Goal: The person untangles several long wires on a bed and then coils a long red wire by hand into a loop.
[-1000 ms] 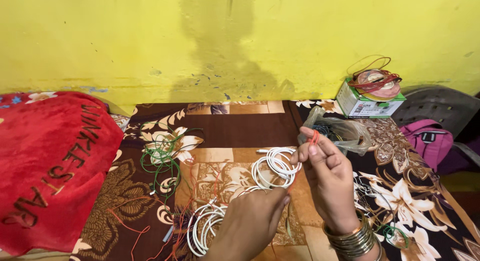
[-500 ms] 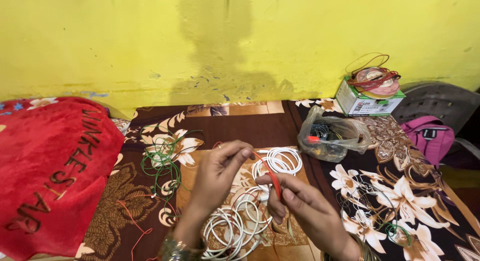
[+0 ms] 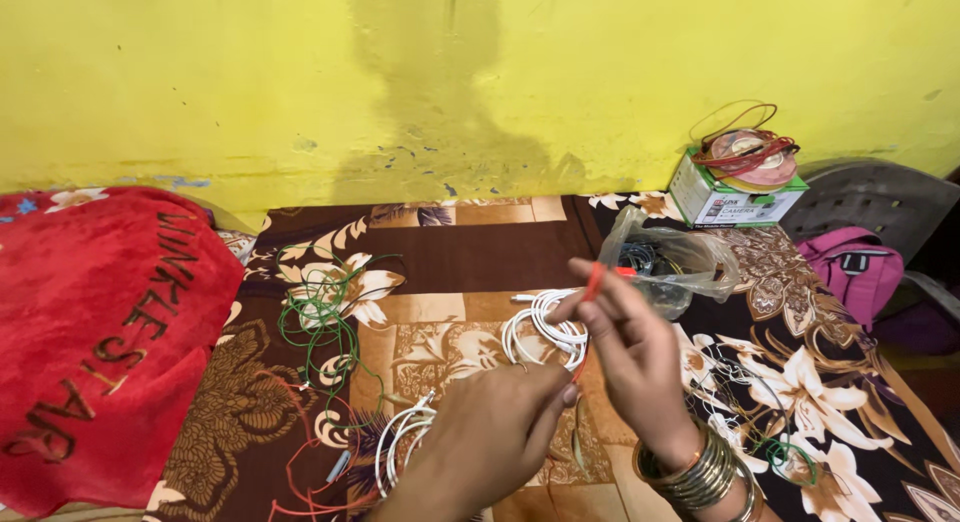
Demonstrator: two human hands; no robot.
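Observation:
My right hand [image 3: 630, 352] is raised over the floral bedspread [image 3: 470, 252] and pinches a thin red wire [image 3: 592, 287] between thumb and fingers. My left hand [image 3: 495, 432] sits lower, its fingertips pinching the same red wire near its lower end. Just behind the hands lies a coil of white cable [image 3: 545, 332]. A second white coil [image 3: 405, 437] lies left of my left hand, partly hidden by it. Gold bangles [image 3: 695, 472] circle my right wrist.
A tangle of green wire [image 3: 320, 322] and loose red wire [image 3: 300, 482] lie at left. A red blanket [image 3: 95, 322] covers the far left. A clear plastic bag [image 3: 665, 262], a small box [image 3: 725, 202] topped with wire spools, and a pink bag [image 3: 855, 272] stand at right.
My right hand has risen to the right, drawing the red wire upward. My left hand has dropped from above the coils to low in the middle, holding the wire's lower end.

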